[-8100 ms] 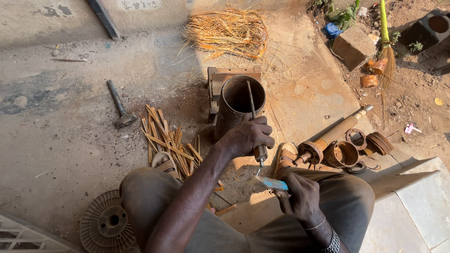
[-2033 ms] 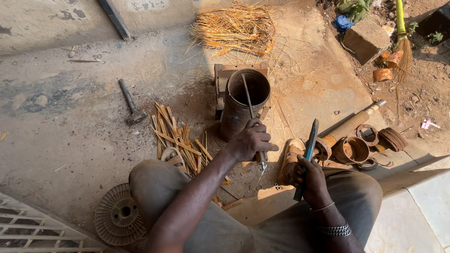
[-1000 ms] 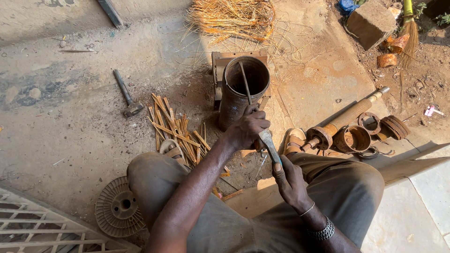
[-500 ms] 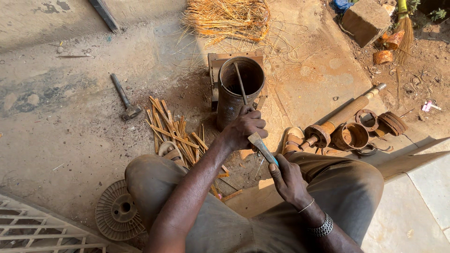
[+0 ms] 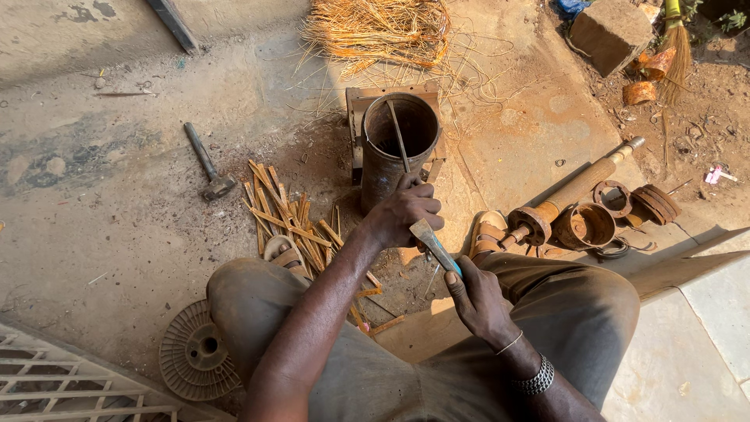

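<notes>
My left hand (image 5: 402, 215) is closed in front of a rusty metal cylinder (image 5: 394, 156) that stands upright on the ground. A thin stick (image 5: 398, 134) runs from that fist up across the cylinder's open mouth. My right hand (image 5: 475, 301), with bracelets at the wrist, grips the blue handle of a knife (image 5: 434, 244). The blade points up and to the left and touches the underside of my left fist. I sit low, with both knees spread on either side of my hands.
Split bamboo strips (image 5: 285, 219) lie left of the cylinder, a hammer (image 5: 207, 164) further left. A straw pile (image 5: 375, 31) is behind. Rusty rings and a long-handled tool (image 5: 578, 195) lie to the right, and a round perforated disc (image 5: 199, 359) by my left knee.
The knife stood upright in my right hand two seconds ago; since then it has tilted over and its blade has come against my left fist. My left hand has stayed by the cylinder.
</notes>
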